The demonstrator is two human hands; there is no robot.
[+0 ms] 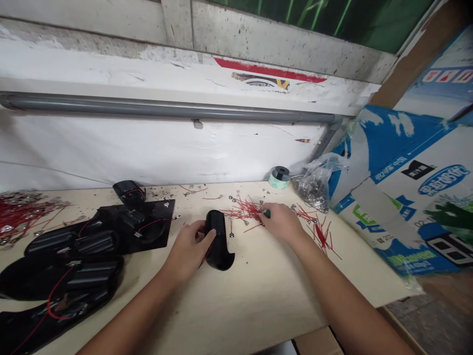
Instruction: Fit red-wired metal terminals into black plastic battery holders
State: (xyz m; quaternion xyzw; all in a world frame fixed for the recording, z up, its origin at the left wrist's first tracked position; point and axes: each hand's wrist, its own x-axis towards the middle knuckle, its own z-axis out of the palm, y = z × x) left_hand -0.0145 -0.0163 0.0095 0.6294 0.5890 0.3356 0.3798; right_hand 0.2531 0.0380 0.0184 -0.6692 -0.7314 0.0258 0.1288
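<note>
My left hand (192,246) is closed on a curved black plastic housing (219,239), with the thumb lying over its near wall. A hooked lip shows at the housing's lower right end. At the heap of red wires (244,209), my right hand (283,222) is closed with its fingers curled. From its grip pokes the dark green end of a small tool (267,213); the rest of it is hidden in the palm. Small metal contact pieces lie among the wires. Whether a wire is also between the right fingers cannot be seen.
More black housings (92,241) with red wires fill the left side. Behind them lies a larger heap of red wires (22,214). A tape roll (279,177) and a clear bag of metal parts (314,187) stand at the back, near a blue-and-white carton (406,187).
</note>
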